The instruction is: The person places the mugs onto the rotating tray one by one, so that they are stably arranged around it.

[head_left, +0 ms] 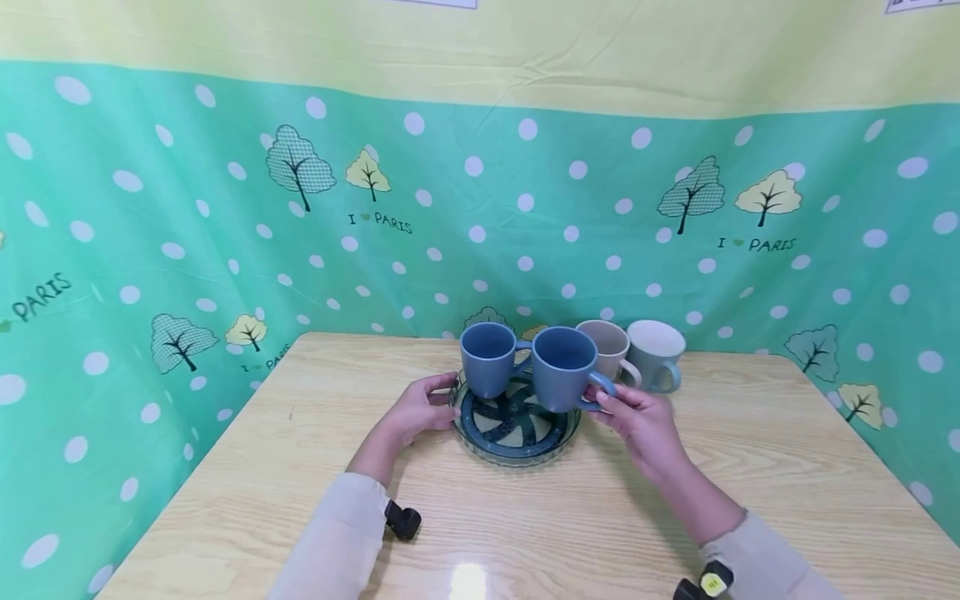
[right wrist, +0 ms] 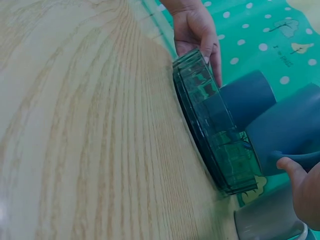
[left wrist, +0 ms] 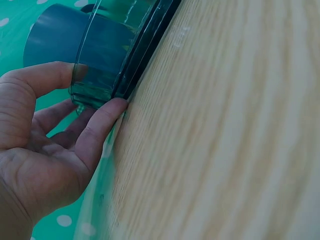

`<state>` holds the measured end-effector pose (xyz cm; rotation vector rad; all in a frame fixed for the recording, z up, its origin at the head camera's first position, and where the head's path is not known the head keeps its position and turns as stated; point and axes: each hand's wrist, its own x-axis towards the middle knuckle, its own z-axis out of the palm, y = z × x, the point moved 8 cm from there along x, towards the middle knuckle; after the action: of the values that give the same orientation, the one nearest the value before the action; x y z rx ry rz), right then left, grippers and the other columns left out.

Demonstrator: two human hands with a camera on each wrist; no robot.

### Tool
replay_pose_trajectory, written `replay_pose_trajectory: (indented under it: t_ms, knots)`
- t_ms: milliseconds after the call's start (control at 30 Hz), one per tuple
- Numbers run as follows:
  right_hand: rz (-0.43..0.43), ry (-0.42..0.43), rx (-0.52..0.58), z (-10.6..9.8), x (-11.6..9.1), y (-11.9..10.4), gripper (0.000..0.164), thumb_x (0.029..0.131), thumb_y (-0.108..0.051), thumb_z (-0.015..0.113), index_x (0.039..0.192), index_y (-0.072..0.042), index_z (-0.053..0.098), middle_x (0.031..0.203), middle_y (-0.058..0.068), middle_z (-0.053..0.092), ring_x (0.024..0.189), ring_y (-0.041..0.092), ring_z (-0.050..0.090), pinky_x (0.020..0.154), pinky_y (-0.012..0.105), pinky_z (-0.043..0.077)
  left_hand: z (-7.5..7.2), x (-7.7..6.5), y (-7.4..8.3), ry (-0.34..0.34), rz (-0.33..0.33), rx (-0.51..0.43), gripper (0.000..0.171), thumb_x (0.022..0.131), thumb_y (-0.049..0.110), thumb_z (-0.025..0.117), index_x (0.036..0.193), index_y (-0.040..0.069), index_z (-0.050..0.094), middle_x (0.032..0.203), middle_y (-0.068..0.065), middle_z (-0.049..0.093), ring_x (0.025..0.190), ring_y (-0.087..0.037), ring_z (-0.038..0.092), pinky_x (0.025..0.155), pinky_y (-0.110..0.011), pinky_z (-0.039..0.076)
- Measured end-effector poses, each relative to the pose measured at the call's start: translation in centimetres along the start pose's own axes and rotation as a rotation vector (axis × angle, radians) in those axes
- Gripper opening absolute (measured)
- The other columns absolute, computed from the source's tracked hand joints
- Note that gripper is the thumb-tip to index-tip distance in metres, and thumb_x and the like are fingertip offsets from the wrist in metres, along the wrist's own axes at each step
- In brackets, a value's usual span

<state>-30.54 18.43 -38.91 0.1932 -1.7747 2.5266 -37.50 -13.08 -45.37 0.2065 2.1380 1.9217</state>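
A round clear glass dish (head_left: 517, 457) with a dark blue spoked pattern in its base rests on the table. My left hand (head_left: 420, 408) holds its left side, thumb low on the outer wall and a finger over the rim, as the left wrist view (left wrist: 55, 135) shows. Inside the dish, at the back left, a blue mug (head_left: 487, 360) stands upright. My right hand (head_left: 641, 425) grips the handle of a second blue mug (head_left: 558, 379) over the dish's right part. Whether this mug touches the dish's base I cannot tell.
Behind my right hand stand a pinkish-beige mug (head_left: 606, 337) and a grey-blue mug (head_left: 654, 343) with a white inside. Both are close to the right of the dish, near the table's back edge. A green dotted curtain (head_left: 480, 250) hangs behind the wooden table (head_left: 300, 450).
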Motion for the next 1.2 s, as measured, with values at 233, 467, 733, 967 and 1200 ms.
replay_pose_trajectory:
  t_ms: [233, 467, 733, 967, 1200]
  knots:
    - [0.083, 0.075, -0.029, -0.1, 0.5, 1.1, 0.021, 0.091, 0.007, 0.061, 0.095, -0.010, 0.074, 0.092, 0.005, 0.074, 0.092, 0.018, 0.070, 0.085, 0.033, 0.058, 0.0, -0.2, 0.0, -0.004, -0.004, -0.015, 0.072, 0.082, -0.006, 0.068, 0.148, 0.004, 0.039, 0.152, -0.020, 0.036, 0.129, -0.041, 0.045, 0.083, -0.040, 0.059]
    - [0.147, 0.108, -0.033, 0.2, 1.1, 2.0, 0.015, 0.092, 0.004, 0.063, 0.102, -0.002, 0.072, 0.093, 0.007, 0.073, 0.093, 0.020, 0.070, 0.089, 0.036, 0.056, 0.0, -0.1, -0.1, 0.015, -0.009, -0.024, 0.073, 0.080, -0.008, 0.068, 0.147, 0.004, 0.041, 0.149, -0.020, 0.040, 0.125, -0.040, 0.050, 0.081, -0.040, 0.059]
    - [0.182, 0.134, -0.032, 0.3, 2.1, 3.1, 0.010, 0.091, -0.007, 0.068, 0.084, -0.011, 0.074, 0.094, 0.010, 0.073, 0.098, 0.025, 0.069, 0.093, 0.039, 0.053, 0.0, -0.1, 0.1, 0.022, -0.008, -0.009, 0.073, 0.080, -0.008, 0.067, 0.147, 0.004, 0.041, 0.147, -0.020, 0.043, 0.122, -0.038, 0.053, 0.081, -0.040, 0.059]
    - [0.163, 0.133, -0.119, 0.4, 2.9, 3.2, 0.009, 0.093, -0.008, 0.066, 0.093, -0.001, 0.072, 0.101, 0.015, 0.071, 0.099, 0.026, 0.068, 0.092, 0.040, 0.054, 0.0, 0.0, 0.1, 0.018, 0.000, -0.011, 0.072, 0.080, -0.010, 0.067, 0.147, 0.003, 0.041, 0.145, -0.021, 0.044, 0.122, -0.039, 0.053, 0.081, -0.041, 0.059]
    - [0.130, 0.086, -0.468, 0.5, 4.0, 1.8, 0.033, 0.094, -0.011, 0.066, 0.115, 0.015, 0.063, 0.103, 0.019, 0.070, 0.089, 0.020, 0.069, 0.081, 0.035, 0.059, 0.0, 0.0, 0.0, 0.005, -0.002, -0.010, 0.072, 0.080, -0.009, 0.067, 0.146, 0.003, 0.041, 0.145, -0.023, 0.044, 0.122, -0.040, 0.053, 0.081, -0.041, 0.059]
